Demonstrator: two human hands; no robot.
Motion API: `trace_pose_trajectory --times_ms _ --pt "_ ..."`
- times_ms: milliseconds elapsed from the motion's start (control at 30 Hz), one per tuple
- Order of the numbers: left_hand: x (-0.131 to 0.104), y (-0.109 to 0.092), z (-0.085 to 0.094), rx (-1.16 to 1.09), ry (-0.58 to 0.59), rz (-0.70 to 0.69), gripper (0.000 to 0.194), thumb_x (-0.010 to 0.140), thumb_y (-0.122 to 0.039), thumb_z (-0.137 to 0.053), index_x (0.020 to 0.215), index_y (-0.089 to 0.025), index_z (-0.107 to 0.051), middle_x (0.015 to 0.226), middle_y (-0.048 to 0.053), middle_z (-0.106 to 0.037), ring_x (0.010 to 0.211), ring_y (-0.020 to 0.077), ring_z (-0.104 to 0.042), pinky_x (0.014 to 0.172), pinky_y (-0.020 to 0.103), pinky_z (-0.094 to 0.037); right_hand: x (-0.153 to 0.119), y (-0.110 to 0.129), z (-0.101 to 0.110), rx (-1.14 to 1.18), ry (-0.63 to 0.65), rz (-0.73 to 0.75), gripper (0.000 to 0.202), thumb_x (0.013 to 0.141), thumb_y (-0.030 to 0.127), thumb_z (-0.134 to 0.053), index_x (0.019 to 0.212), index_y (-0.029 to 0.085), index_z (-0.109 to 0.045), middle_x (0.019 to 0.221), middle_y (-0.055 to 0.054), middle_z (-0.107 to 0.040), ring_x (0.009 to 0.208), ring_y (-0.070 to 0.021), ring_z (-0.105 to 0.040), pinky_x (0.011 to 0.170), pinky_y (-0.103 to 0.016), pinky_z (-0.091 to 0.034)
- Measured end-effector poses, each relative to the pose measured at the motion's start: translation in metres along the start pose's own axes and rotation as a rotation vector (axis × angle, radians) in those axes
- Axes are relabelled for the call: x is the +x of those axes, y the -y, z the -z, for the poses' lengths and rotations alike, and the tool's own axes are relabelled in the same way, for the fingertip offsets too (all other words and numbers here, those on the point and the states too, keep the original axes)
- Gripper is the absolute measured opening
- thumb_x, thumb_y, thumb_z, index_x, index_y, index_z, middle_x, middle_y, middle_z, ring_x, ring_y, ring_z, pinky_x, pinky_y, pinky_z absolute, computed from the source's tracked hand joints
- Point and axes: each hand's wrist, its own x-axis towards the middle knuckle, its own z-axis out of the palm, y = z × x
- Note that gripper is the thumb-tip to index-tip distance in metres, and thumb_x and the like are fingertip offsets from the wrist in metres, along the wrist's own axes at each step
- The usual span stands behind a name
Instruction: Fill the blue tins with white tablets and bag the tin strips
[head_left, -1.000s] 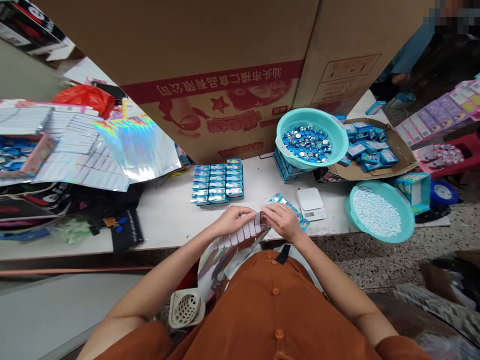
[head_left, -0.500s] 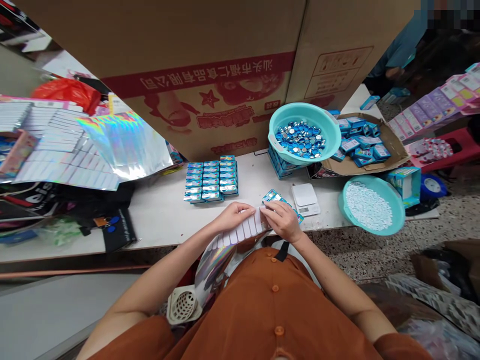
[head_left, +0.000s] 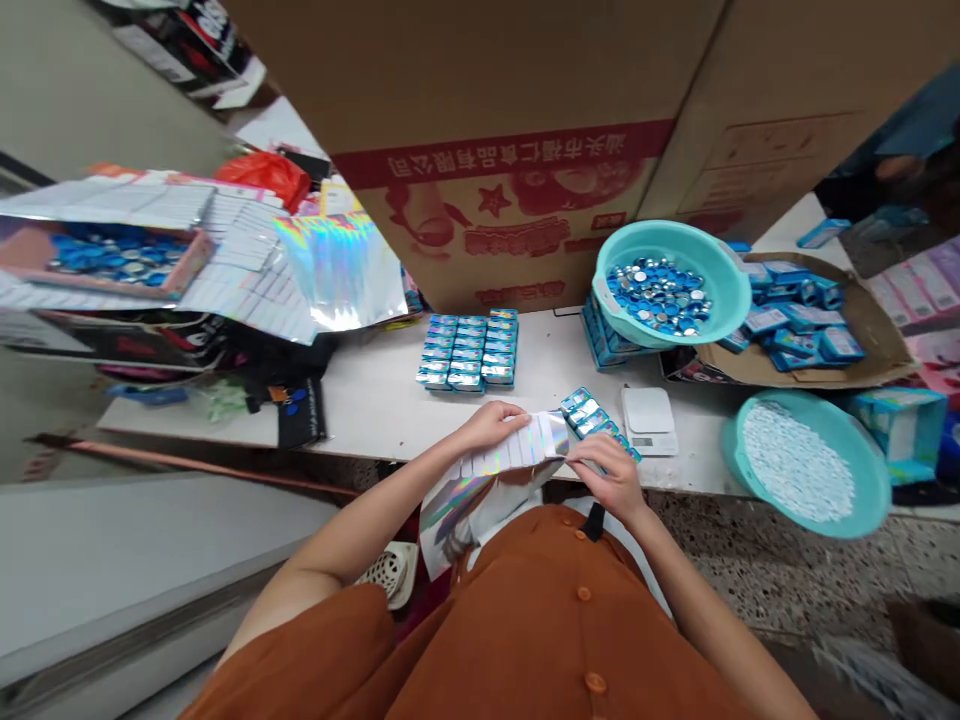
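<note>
At a crowded table point(head_left: 367, 385), a worker's left hand point(head_left: 491, 427) is holding a silver sheet point(head_left: 517, 447) with rows of pale strips, thumb and fingers closing flat over its top edge, while the right hand point(head_left: 613, 478) is pinching narrowly at the sheet's three o'clock end, the thumb and forefinger meeting at its corner. Whether a single strip is coming loose there, the view is not telling. The sheet itself is hanging in front of the worker's body at the table's near edge, its lower part drooping toward seven o'clock. Working cleanly here is probably depending on a steady left grip close to the end being handled, a light fingertip hold on the extreme corner, and a low, slow pull, since such thin film is likely to be creasing or curling under a hard tug. At twelve o'clock from the right hand, a short row of blue boxes point(head_left: 592, 415) is lying slantwise; a white scale point(head_left: 651, 412) is sitting just beyond, toward half past one. A larger block of blue boxes point(head_left: 466, 355) is standing at eleven from the left hand. Farther out, a turquoise basin point(head_left: 727, 275) is holding blue-and-silver pieces at one o'clock, and a second basin point(head_left: 872, 492) is holding small white pieces at three.
</note>
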Motion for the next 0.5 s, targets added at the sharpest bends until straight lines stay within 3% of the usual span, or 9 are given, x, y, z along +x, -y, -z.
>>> trace_pose_trajectory --times_ms 133,267,367,433,500 --pt "-0.022 0.047 0.048 -0.071 -0.194 0.149 0.047 0.079 -0.055 -0.050 0.085 -0.012 -0.070 0.079 0.004 -0.068 0.068 0.0163 -0.056 0.062 0.025 -0.042 -0.011 -0.001 -0.001 0.179 -0.185 -0.264 0.002 0.078 0.024 -0.067 0.078 0.022 -0.067 0.077 -0.002 -0.067 0.077 -0.0176 -0.061 0.074 -0.034 -0.049" --pt "-0.064 0.096 0.127 0.008 -0.630 0.295 0.039 0.079 -0.047 -0.054 0.085 -0.011 -0.067 0.078 0.003 -0.067 0.074 0.0175 -0.055 0.069 0.028 -0.044 -0.017 -0.013 -0.004 0.244 -0.392 -0.535 0.017 0.070 0.032 -0.073 0.081 0.020 -0.069 0.078 -0.004 -0.068 0.075 -0.0180 -0.062 0.074 -0.033 -0.050" --pt "-0.091 0.132 0.185 0.079 -0.889 0.387 0.039 0.083 -0.044 -0.048 0.094 -0.010 -0.064 0.077 0.003 -0.065 0.080 0.0199 -0.055 0.076 0.032 -0.044 -0.017 -0.015 -0.005 0.281 -0.462 -0.652 0.023 0.068 0.035 -0.075 0.083 0.019 -0.069 0.079 -0.004 -0.069 0.074 -0.0178 -0.063 0.074 -0.034 -0.050" --pt "-0.099 0.152 0.218 0.140 -0.936 0.421 0.040 0.084 -0.045 -0.047 0.098 -0.010 -0.062 0.075 0.000 -0.063 0.080 0.0186 -0.054 0.078 0.033 -0.044 -0.016 -0.014 -0.005 0.285 -0.479 -0.689 0.025 0.067 0.036 -0.075 0.083 0.019 -0.070 0.080 -0.004 -0.070 0.076 -0.0182 -0.064 0.076 -0.035 -0.050" --pt "-0.098 0.167 0.246 0.188 -0.901 0.404 0.040 0.084 -0.045 -0.047 0.098 -0.010 -0.061 0.074 -0.001 -0.060 0.084 0.0199 -0.054 0.081 0.037 -0.043 -0.016 -0.011 -0.006 0.264 -0.480 -0.712 0.026 0.066 0.037 -0.076 0.083 0.018 -0.070 0.079 -0.005 -0.070 0.075 -0.0183 -0.064 0.076 -0.035 -0.050"
